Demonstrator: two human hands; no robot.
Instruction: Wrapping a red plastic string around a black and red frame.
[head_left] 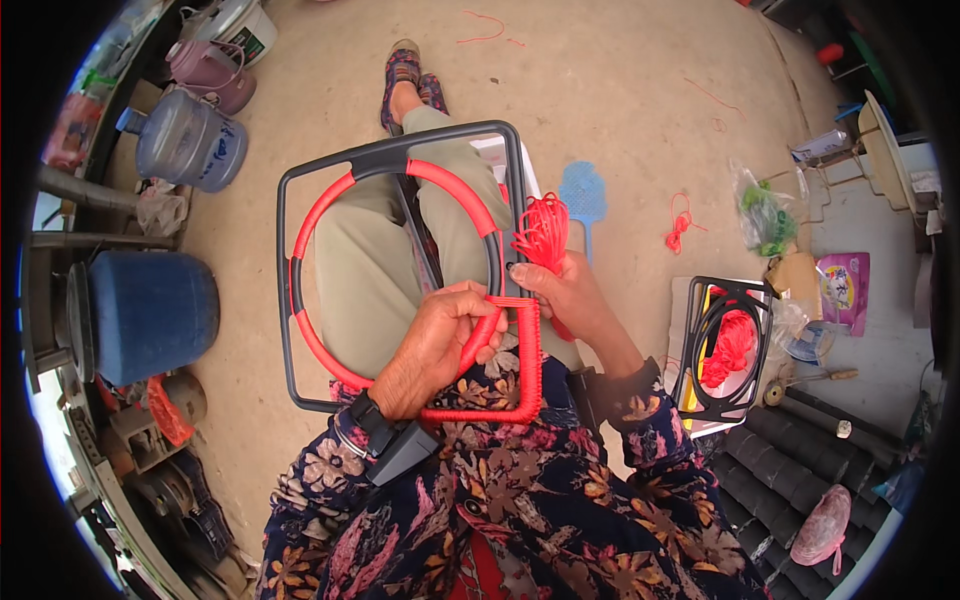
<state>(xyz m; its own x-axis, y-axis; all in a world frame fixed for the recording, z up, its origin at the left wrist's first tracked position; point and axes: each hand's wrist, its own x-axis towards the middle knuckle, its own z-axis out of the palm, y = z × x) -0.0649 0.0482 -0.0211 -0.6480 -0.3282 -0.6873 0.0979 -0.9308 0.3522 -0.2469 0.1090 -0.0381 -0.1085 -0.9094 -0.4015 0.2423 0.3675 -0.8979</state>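
A dark grey square frame [400, 145] with a round ring inside lies across my lap. Red cord [530, 365] is wound tightly around its lower right corner, and red wrapping [450, 185] covers parts of the ring. My left hand [445, 330] is closed around the ring's lower right part, where the ring comes close to the frame's right bar. Just beyond that bar, my right hand [568, 300] grips a looped bundle of red cord [543, 235], whose loops fan out above the fist. A strand of cord crosses the bar between my hands.
At right, a similar dark frame [752, 385] and a red cord bundle [732, 345] rest on a box. A blue fly swatter [583, 195] and cord scraps [680, 225] lie on the floor. A water jug [195, 140] and blue barrel [155, 315] stand left.
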